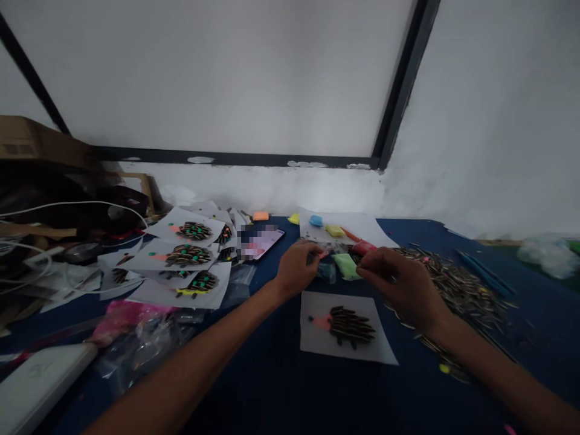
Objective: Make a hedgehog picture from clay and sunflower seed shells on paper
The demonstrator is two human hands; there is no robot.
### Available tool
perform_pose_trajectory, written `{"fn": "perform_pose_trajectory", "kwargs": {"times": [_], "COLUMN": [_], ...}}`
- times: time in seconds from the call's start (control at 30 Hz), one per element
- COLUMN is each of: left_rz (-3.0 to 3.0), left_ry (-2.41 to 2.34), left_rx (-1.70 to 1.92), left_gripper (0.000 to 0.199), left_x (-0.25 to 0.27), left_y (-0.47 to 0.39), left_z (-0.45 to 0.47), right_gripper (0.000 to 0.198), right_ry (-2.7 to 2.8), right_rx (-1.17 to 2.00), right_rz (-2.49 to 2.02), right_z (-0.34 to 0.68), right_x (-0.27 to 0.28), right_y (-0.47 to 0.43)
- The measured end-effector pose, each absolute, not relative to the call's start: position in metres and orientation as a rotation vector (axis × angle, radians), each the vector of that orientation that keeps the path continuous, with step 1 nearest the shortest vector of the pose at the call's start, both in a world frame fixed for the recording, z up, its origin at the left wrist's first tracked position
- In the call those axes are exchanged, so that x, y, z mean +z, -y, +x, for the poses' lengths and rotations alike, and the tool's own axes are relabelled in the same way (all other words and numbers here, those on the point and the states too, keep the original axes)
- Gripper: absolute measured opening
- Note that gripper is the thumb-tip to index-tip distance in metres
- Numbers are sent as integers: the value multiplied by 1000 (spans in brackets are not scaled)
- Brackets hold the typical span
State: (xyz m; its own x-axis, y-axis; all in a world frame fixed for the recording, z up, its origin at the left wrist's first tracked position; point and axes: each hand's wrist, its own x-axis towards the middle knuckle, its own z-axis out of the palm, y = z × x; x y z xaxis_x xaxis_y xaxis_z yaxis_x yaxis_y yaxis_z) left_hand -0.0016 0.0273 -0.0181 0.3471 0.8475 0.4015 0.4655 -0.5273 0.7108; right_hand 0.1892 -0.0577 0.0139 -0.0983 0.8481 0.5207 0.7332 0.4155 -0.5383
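Note:
My left hand (298,267) reaches over the table with its fingers drawn together, a small pinkish bit (323,254) at the fingertips. I cannot tell whether it grips that bit. My right hand (405,287) is held up with thumb and fingers pinched; what is between them, if anything, is too small to name. Between the hands lie a light green clay packet (346,266) and, partly behind the right hand, a red packet (364,246). Below them rests a white paper (312,335) bearing a hedgehog (351,326) of striped seeds with a pink clay face.
Striped seeds (466,290) are heaped at right beside blue pencils (484,272). Finished-looking hedgehog sheets (154,258) overlap at left, near a phone (269,243). Yellow clay (335,231) and blue clay (316,221) sit farther back. Plastic bags (149,344) and a white box (40,386) lie front left.

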Motion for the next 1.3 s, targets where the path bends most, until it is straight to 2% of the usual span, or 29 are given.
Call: {"fn": "perform_pose_trajectory", "kwargs": {"times": [0.17,0.27,0.43,0.63,1.3], "left_rz": [2459,2512,2510,2484,2537], "left_ry": [-1293,-1349,-1337,-1350,-1320], "left_rx": [827,660,660,802,834], "left_gripper": [32,34,36,35,31], "left_x": [-32,-32,-34,-48,-50], "left_y": [-34,-32,-32,-32,-33], "left_z": [-8,-8,-8,-5,-6], "right_gripper": [19,16,14,16,16], "right_ry": [2001,2100,2206,2353,2357], "right_rx": [345,486,654,594,262], "right_rz": [-1406,-1400,-1421,-1397,-1449], "right_z": [194,195,190,184,175], "right_x": [13,11,14,19,0], "right_y": [59,60,65,72,70]}}
